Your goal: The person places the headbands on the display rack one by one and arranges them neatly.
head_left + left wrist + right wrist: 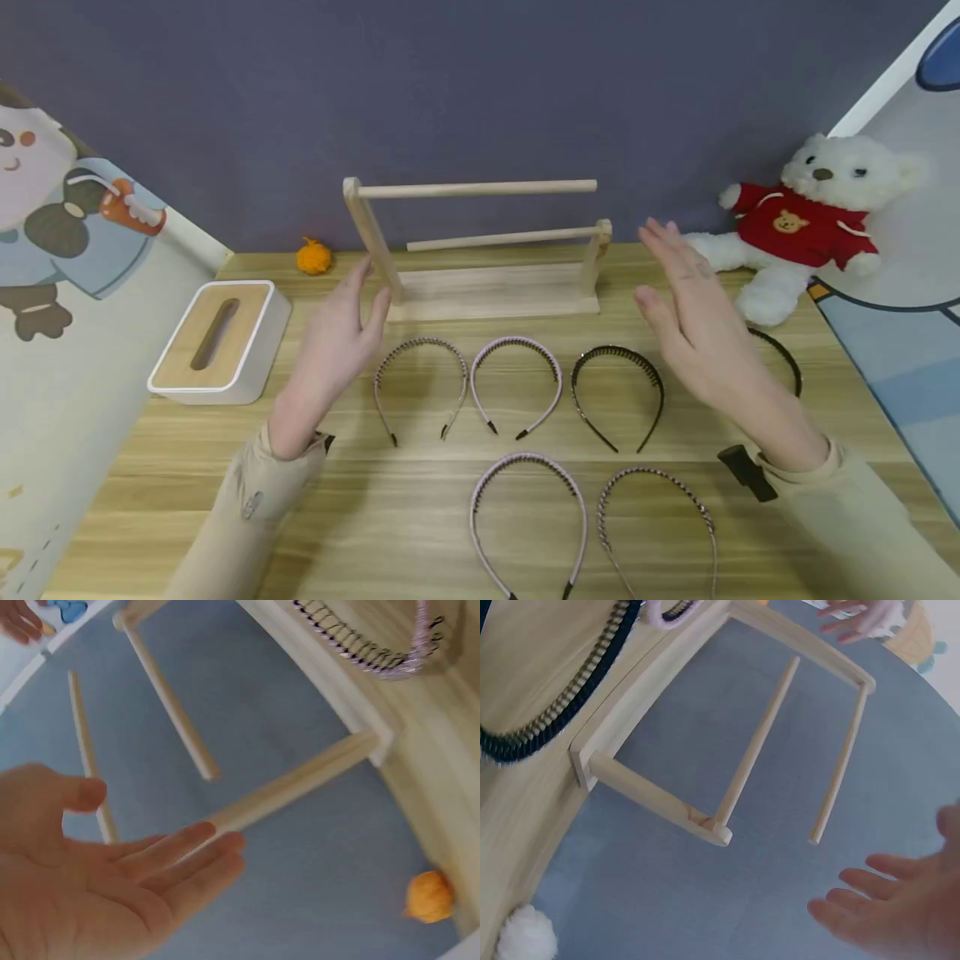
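A two-bar wooden rack [495, 292] stands at the back of the table. My left hand [333, 333] hovers beside its left post, fingers extended and holding nothing. To the right of the rack, my right hand [693, 325] is raised with straight fingers, also holding nothing. Between the hands lie a braided headband [422, 342], a lilac headband [516, 341] and a black headband [618, 352]. Nearer the front are another lilac headband [528, 457] and a second braided headband [652, 472], its ends cut off by the frame. My right forearm partly hides another dark headband [787, 362].
On the left is a white tissue box [258, 358] with a wooden lid. A small orange ball-shaped object [313, 257] sits by the back wall. A white teddy bear [787, 217] in a red sweater leans at the back right, close to my right hand.
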`<state>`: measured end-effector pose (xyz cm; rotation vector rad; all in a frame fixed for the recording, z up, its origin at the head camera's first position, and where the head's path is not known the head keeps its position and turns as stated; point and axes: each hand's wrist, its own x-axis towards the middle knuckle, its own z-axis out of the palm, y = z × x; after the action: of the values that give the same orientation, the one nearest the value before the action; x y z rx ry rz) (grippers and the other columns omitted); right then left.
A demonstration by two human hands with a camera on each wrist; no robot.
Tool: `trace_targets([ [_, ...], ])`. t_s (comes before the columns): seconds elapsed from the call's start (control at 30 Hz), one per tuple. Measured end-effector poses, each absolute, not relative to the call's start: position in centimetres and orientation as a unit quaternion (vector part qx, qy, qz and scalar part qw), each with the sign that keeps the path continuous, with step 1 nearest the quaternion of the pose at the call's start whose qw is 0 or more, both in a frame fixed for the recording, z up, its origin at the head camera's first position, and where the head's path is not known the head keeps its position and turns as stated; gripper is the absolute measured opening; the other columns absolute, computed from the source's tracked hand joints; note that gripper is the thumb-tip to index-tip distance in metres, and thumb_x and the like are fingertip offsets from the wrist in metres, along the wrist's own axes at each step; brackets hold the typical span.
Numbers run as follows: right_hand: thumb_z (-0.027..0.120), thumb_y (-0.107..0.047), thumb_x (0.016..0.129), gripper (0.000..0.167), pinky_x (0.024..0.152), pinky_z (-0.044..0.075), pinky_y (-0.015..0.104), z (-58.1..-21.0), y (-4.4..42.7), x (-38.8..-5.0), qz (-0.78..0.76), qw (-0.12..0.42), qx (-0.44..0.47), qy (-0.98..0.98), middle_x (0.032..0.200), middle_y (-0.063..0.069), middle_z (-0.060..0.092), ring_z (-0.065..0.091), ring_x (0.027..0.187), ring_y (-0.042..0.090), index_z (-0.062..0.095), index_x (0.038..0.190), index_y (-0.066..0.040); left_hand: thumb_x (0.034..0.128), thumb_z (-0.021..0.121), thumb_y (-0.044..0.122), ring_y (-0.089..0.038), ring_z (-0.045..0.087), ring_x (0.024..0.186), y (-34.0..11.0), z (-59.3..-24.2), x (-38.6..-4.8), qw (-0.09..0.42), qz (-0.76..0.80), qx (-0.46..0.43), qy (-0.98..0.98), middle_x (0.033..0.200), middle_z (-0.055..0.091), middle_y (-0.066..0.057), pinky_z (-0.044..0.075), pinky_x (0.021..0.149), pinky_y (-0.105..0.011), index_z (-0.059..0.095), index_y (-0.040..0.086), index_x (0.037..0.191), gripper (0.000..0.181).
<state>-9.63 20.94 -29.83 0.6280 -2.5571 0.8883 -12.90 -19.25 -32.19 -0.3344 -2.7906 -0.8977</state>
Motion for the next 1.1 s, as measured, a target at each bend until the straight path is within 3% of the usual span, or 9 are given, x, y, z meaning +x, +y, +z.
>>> trace_targets([
  [0.1,0.041,-0.034,0.118,0.054,0.127,0.031,0.032,-29.8,21.3,-8.6,0.391,0.206,0.215,-0.871,0.163,0.017,0.047,0.040,0.152,0.029,0.046,0.161,-0.002,0.1148,0.050,0.016,-0.053,0.053,0.137,-20.1,-32.9,-13.9,0.096,-0.376,-0.092,-0.917,0.153,0.050,-0.035,0.044,0.120,-0.062,0.029,-0.014,0.160,0.059],
  [0.2,0.042,-0.019,0.118,0.043,0.112,0.040,0.015,-29.9,22.0,-7.1,0.436,0.196,0.197,-0.856,0.151,0.014,0.058,0.050,0.140,0.015,0.052,0.157,-0.005,0.1151,0.050,0.014,-0.053,0.052,0.139,-20.7,-33.8,-15.1,0.057,-0.429,-0.077,-0.898,0.157,0.044,-0.036,0.046,0.119,-0.060,0.020,-0.014,0.162,0.062],
  [0.4,0.037,-0.005,0.116,0.045,0.105,0.040,0.009,-32.0,24.1,-4.2,0.472,0.113,0.173,-0.857,0.151,-0.001,0.055,0.048,0.137,0.004,0.047,0.159,-0.009,0.1168,0.046,0.016,-0.051,0.041,0.148,-21.7,-36.2,-17.5,-0.023,-0.523,-0.070,-0.849,0.166,0.031,-0.034,0.040,0.123,-0.057,0.014,-0.011,0.166,0.064],
  [0.53,0.038,-0.006,0.117,0.041,0.101,0.040,0.003,-34.2,25.6,-2.6,0.454,0.038,0.164,-0.875,0.153,0.009,0.054,0.046,0.134,-0.001,0.047,0.156,-0.003,0.1170,0.044,0.014,-0.045,0.044,0.146,-22.3,-37.8,-18.6,-0.041,-0.567,-0.084,-0.818,0.165,0.035,-0.031,0.046,0.121,-0.049,0.020,-0.009,0.166,0.059],
  [0.63,0.048,-0.008,0.115,0.039,0.097,0.046,0.005,-35.8,26.4,-1.4,0.412,-0.012,0.160,-0.897,0.148,0.017,0.057,0.051,0.128,-0.002,0.048,0.154,-0.003,0.1171,0.043,0.011,-0.036,0.053,0.127,-22.6,-38.9,-19.3,-0.060,-0.579,-0.100,-0.807,0.155,0.045,-0.033,0.055,0.105,-0.033,0.028,-0.011,0.163,0.053],
  [0.7,0.057,-0.006,0.112,0.041,0.093,0.054,0.012,-36.9,27.0,-0.7,0.386,-0.036,0.165,-0.907,0.145,0.020,0.059,0.057,0.124,0.003,0.050,0.152,-0.002,0.1173,0.041,0.010,-0.030,0.052,0.115,-22.7,-39.5,-19.7,-0.077,-0.586,-0.105,-0.800,0.147,0.048,-0.034,0.055,0.095,-0.026,0.031,-0.012,0.161,0.050],
  [0.77,0.065,-0.004,0.107,0.043,0.087,0.061,0.020,-38.2,27.6,0.0,0.365,-0.058,0.172,-0.913,0.141,0.022,0.061,0.062,0.119,0.007,0.052,0.149,-0.001,0.1175,0.039,0.010,-0.028,0.051,0.113,-22.9,-39.8,-19.9,-0.090,-0.593,-0.106,-0.793,0.145,0.047,-0.035,0.055,0.095,-0.024,0.030,-0.012,0.160,0.049],
  [0.93,0.080,-0.004,0.095,0.044,0.078,0.064,0.028,-40.6,28.9,1.2,0.319,-0.065,0.195,-0.925,0.128,0.016,0.069,0.064,0.106,0.004,0.062,0.135,0.000,0.1181,0.037,0.010,-0.037,0.045,0.143,-23.3,-39.9,-20.4,-0.103,-0.616,-0.107,-0.774,0.162,0.036,-0.034,0.043,0.123,-0.036,0.018,-0.009,0.166,0.055],
  [1.1,0.084,0.001,0.088,0.041,0.069,0.061,0.025,-41.8,29.7,1.2,0.307,-0.056,0.247,-0.918,0.111,0.005,0.071,0.061,0.094,-0.002,0.067,0.125,-0.001,0.1183,0.033,0.008,-0.042,0.029,0.156,-23.5,-39.9,-20.7,-0.115,-0.633,-0.108,-0.758,0.169,0.024,-0.033,0.028,0.129,-0.048,0.013,-0.009,0.167,0.055],
])
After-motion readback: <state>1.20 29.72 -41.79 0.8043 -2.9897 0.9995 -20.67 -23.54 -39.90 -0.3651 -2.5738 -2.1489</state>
